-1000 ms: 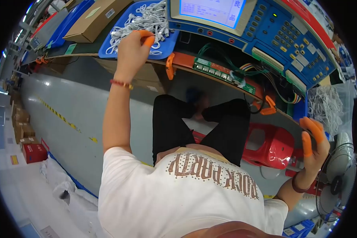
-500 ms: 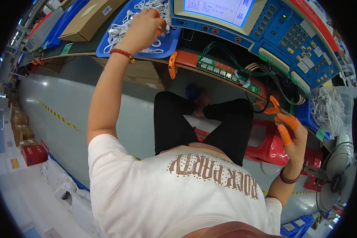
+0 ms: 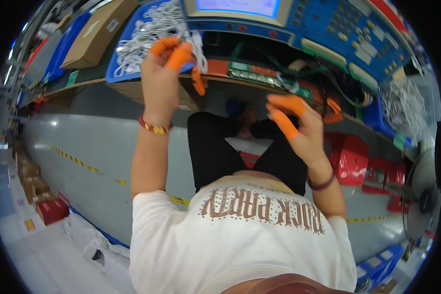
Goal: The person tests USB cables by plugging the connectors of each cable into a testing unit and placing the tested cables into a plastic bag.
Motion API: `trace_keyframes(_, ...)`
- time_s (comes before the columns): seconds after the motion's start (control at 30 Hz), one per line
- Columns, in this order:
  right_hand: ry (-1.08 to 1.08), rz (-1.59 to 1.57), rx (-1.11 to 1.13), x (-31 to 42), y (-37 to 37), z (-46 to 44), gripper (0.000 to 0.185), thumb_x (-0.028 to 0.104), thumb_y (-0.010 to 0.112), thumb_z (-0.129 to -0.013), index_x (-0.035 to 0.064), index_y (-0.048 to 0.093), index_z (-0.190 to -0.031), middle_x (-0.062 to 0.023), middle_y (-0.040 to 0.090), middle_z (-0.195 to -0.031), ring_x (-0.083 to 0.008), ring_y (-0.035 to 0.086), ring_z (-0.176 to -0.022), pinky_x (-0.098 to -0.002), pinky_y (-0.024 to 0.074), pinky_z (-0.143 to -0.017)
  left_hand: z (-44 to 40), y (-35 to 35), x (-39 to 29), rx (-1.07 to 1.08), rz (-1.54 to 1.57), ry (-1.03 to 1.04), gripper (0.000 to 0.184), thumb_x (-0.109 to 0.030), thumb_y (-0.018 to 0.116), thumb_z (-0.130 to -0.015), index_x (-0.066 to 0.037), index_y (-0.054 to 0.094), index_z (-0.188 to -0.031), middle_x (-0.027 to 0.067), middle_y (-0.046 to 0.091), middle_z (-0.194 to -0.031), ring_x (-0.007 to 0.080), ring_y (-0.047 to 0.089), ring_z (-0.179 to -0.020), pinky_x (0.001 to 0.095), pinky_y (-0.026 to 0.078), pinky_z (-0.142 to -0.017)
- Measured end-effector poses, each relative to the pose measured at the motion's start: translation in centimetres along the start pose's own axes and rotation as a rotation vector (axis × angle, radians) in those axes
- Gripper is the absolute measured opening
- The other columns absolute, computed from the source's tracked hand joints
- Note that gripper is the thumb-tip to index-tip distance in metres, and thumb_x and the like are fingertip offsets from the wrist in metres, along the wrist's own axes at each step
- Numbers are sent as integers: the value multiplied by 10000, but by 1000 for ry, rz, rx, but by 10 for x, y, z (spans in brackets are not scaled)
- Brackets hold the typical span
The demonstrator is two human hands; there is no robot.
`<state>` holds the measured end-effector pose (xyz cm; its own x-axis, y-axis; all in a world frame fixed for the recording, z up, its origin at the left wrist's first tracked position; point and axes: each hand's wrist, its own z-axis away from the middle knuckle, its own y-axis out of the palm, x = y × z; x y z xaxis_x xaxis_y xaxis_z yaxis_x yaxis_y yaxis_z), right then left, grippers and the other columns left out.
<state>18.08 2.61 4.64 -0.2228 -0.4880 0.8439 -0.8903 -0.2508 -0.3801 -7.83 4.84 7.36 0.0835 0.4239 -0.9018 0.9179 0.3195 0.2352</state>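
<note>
Here, a white cable [image 3: 202,60] was pinched by the left hand [image 3: 160,76] beside the tray rim [image 3: 113,72], eleven o'clock; the right hand [image 3: 303,125] was unclenched at two, floor [image 3: 108,142] open at nine.

On the tabletop [image 3: 94,74], a shallow blue plastic tray [image 3: 111,72] sits left of centre along the near edge, with tangled white cables [image 3: 154,29] in it. Left of it lies a long brown cardboard box [image 3: 98,36]. Right of the tray, a wide blue instrument [image 3: 323,29] stands behind a narrow green circuit board [image 3: 247,75] at the near edge. The left hand [image 3: 159,78] is by the tray's near right corner; the right hand [image 3: 307,131] is before the near edge.
</note>
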Motion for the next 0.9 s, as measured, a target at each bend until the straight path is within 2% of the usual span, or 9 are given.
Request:
trace_keyframes(0.03, -20, -8, -79, 6, 10, -4, 241, 29, 647, -792, -13, 609, -1027, -81, 621, -897, -131, 609, -791, -225, 470, -697, 21, 9, 4, 99, 47, -130, 165, -15, 628, -808, 3, 568, -961, 64, 610, -841, 115, 592, -735, 217, 464, -685)
trace_keyframes(0.17, -123, -21, -297, -1, 33, -6, 226, 26, 690, -746, 15, 619, -960, -60, 588, -831, -120, 567, -720, -224, 449, -653, 76, 52, 33, 241, 140, -132, 188, 37, 630, -794, 15, 571, -970, 48, 609, -860, 97, 583, -761, 237, 480, -687)
trace_keyframes(0.37, -11, 42, -322, -11, 17, 16, 226, 30, 682, -754, 9, 624, -971, -69, 586, -835, -134, 562, -713, -238, 451, -648, 94, 66, 45, 417, 218, -313, 251, -24, 607, -832, 13, 586, -1080, 67, 636, -911, 102, 602, -782, 229, 488, -702)
trace_keyframes(0.6, -8, 169, -344, -25, 20, 29, 295, 15, 646, -782, 22, 617, -1075, -76, 599, -863, -131, 576, -716, -238, 462, -641, 95, 73, 59, 411, 252, -520, 265, -47, 619, -829, 4, 604, -1088, 61, 648, -900, 89, 604, -744, 201, 484, -633)
trace_keyframes(0.7, 110, 21, -324, -27, 24, 32, 257, 14, 620, -808, 3, 597, -1064, -56, 604, -862, -113, 582, -709, -222, 465, -650, 101, 70, 68, 405, 205, -525, 275, -40, 639, -807, -13, 612, -1079, 34, 637, -873, 80, 577, -711, 201, 468, -622)
trace_keyframes(0.77, 265, -160, -350, -34, 28, 33, 199, 18, 603, -827, -10, 575, -1022, -42, 607, -868, -98, 581, -701, -221, 473, -649, 107, 70, 80, 376, -83, -126, 305, -31, 679, -753, -34, 624, -1053, 31, 612, -849, 128, 562, -738, 244, 453, -628)
trace_keyframes(0.8, 268, -161, -351, -36, 28, 33, 199, 18, 603, -827, -10, 575, -1022, -42, 607, -868, -98, 581, -701, -221, 473, -649, 109, 70, 79, 377, -84, -128, 305, -31, 679, -753, -34, 624, -1053, 31, 612, -849, 128, 562, -738, 244, 453, -628)
trace_keyframes(0.87, 464, -395, -352, -41, 26, 31, 152, 20, 595, -832, -8, 553, -976, -42, 608, -852, -93, 576, -687, -215, 474, -614, 111, 70, 75, 338, -537, 303, 301, -48, 706, -704, -52, 635, -996, 55, 586, -847, 198, 547, -799, 311, 430, -700)
trace_keyframes(0.9, 466, -395, -353, -41, 25, 30, 152, 20, 595, -832, -8, 553, -976, -42, 608, -852, -93, 576, -687, -215, 474, -614, 111, 70, 74, 339, -537, 302, 301, -48, 706, -704, -52, 635, -996, 55, 586, -847, 198, 547, -799, 311, 430, -700)
